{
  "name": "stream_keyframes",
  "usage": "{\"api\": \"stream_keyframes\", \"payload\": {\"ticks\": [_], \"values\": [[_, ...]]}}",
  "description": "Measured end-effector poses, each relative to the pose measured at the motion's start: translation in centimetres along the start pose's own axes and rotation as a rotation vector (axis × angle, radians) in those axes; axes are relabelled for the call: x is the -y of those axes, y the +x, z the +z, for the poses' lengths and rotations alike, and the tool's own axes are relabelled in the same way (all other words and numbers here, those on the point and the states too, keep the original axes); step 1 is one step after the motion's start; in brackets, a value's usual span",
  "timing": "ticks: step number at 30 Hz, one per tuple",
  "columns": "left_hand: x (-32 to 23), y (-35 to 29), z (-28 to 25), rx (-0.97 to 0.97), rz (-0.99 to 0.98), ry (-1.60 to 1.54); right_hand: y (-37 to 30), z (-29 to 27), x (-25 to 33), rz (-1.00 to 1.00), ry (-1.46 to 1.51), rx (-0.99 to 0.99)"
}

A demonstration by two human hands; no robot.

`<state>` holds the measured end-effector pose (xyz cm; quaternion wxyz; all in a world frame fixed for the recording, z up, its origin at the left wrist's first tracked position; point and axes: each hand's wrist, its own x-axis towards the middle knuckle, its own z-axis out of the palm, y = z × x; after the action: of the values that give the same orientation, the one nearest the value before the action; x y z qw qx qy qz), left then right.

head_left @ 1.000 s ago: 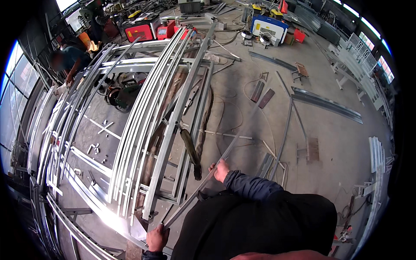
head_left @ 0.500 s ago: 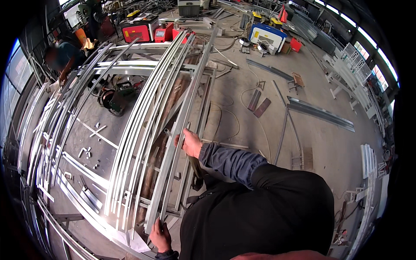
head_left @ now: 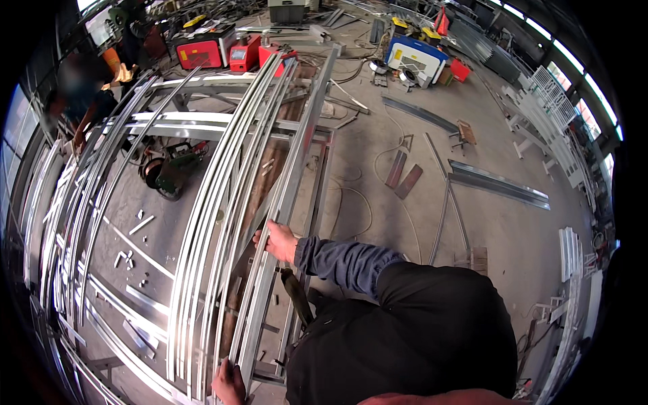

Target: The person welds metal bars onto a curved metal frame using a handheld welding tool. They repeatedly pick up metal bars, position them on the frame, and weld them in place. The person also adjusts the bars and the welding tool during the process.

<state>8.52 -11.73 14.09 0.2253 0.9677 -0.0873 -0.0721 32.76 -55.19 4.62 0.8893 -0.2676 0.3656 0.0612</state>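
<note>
A long silvery metal tube [head_left: 291, 181] runs from far to near along the right side of the rack, beside a bundle of thinner metal bars [head_left: 214, 179]. My right hand [head_left: 278, 241], at the end of a grey-blue sleeve, is closed around the tube partway along its length. Close to the lower edge, my left hand [head_left: 229, 386] grips the tube's near end, with its fingers partly hidden. A brown, rust-coloured bar [head_left: 270, 169] lies under the bundle. From my waist hangs a dark olive strap [head_left: 295, 295], close to my right wrist.
Beyond the bundle, more long bars [head_left: 101, 182] lie at the left, near a co-worker [head_left: 84, 101]. Small metal offcuts [head_left: 125, 258] and a green machine [head_left: 172, 177] are on the floor. Red machine boxes [head_left: 244, 54] stand far ahead. Steel channels [head_left: 499, 183] lie to the right.
Both my hands have shifted nearer and to the left along with the tube. The view has moved slightly too. At the far left, the co-worker appears further left.
</note>
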Motion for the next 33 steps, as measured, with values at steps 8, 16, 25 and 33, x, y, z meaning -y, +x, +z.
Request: {"api": "stream_keyframes", "payload": {"ticks": [8,16,25,33], "values": [[0.3,5.1,3.6,0.062,0.093,-0.065,1.9,-0.7,2.3,-0.153,-0.250,-0.130],[-2.5,11.2,10.5,-0.009,0.148,-0.108,-0.4,-6.5,7.3,-0.988,-1.131,0.015],[-4.6,14.9,13.1,-0.018,0.122,-0.085,7.3,-5.0,12.0,-1.145,-1.869,0.435],[-3.9,16.0,15.9,-0.064,-0.093,-0.246,10.5,-6.3,10.2,-1.122,-1.949,0.598]]}}
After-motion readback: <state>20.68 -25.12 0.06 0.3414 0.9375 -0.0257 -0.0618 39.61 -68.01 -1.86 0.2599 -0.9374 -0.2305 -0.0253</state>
